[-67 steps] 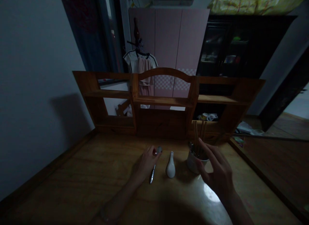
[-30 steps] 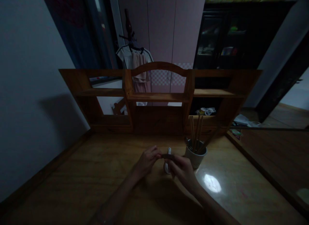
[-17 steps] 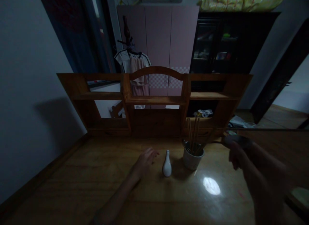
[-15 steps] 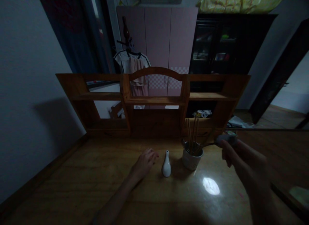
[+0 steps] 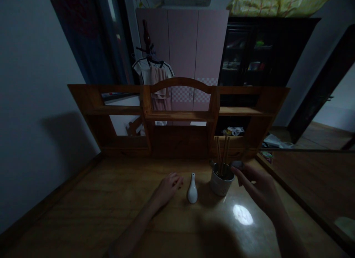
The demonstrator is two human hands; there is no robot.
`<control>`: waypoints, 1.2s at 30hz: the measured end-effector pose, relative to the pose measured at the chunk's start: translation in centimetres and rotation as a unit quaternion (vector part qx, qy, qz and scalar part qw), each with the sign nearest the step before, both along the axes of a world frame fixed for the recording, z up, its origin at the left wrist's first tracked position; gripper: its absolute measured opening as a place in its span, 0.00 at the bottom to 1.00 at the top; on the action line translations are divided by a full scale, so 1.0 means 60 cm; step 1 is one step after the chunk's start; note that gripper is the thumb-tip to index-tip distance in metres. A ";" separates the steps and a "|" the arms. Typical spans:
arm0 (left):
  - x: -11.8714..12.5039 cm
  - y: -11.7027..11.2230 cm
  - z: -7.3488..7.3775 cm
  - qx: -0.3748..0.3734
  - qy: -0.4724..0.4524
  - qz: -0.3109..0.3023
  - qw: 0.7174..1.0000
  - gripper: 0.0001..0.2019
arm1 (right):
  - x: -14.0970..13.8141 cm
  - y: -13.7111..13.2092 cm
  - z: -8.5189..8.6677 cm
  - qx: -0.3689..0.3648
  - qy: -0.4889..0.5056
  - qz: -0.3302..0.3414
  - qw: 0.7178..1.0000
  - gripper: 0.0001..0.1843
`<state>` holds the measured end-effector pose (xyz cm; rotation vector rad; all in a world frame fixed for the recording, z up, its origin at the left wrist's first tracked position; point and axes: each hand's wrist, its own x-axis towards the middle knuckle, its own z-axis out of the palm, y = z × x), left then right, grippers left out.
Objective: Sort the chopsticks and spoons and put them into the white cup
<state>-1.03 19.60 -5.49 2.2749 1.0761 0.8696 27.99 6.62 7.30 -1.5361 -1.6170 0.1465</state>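
Note:
My left hand (image 5: 168,188) rests on the wooden tabletop with fingers loosely bent and the thumb apart, holding nothing. A white ceramic soup spoon (image 5: 192,193) lies just right of it, its handle pointing away from me. Further right stands a light-coloured cup (image 5: 221,184) with several chopsticks (image 5: 219,152) and what looks like another spoon handle leaning at its left rim. My right hand (image 5: 259,186) is closed at the cup's right rim, pinching a metal spoon (image 5: 237,165) by its dark oval end. The spoon's thin part is hidden in the shadow of the cup.
A low wooden shelf unit (image 5: 180,115) runs along the table's back edge. White wall (image 5: 36,102) borders the left side. Past the table's right edge lies a brown wooden surface (image 5: 310,173). A bright light reflection shows on the tabletop near my right forearm.
My right hand has moved left and closer to the cup, bringing the metal spoon to its rim and lowering its thin end inside. My left hand and the soup spoon stay put.

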 end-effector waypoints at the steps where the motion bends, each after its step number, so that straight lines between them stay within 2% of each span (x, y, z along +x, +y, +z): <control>1: 0.000 0.000 0.000 0.000 0.003 -0.002 1.000 0.20 | 0.002 0.002 -0.003 -0.003 -0.011 0.006 1.000 0.17; 8: -0.002 -0.003 0.000 -0.001 0.008 -0.022 1.000 0.19 | 0.010 0.022 -0.029 -0.053 -0.051 0.073 0.995 0.15; 17: -0.003 -0.004 0.001 0.003 0.031 -0.024 0.999 0.19 | 0.010 0.034 -0.047 -0.096 -0.085 0.100 0.987 0.15; 23: 0.000 -0.005 0.003 0.005 0.040 -0.024 0.999 0.20 | 0.003 0.046 -0.057 -0.091 -0.097 0.071 0.989 0.12; 30: -0.001 -0.006 0.005 0.005 0.039 -0.021 0.999 0.21 | -0.011 0.049 -0.055 -0.071 -0.133 0.064 0.986 0.12; 36: 0.001 -0.008 0.005 0.013 0.038 -0.018 0.999 0.19 | -0.006 0.040 -0.043 0.000 -0.135 0.010 0.991 0.18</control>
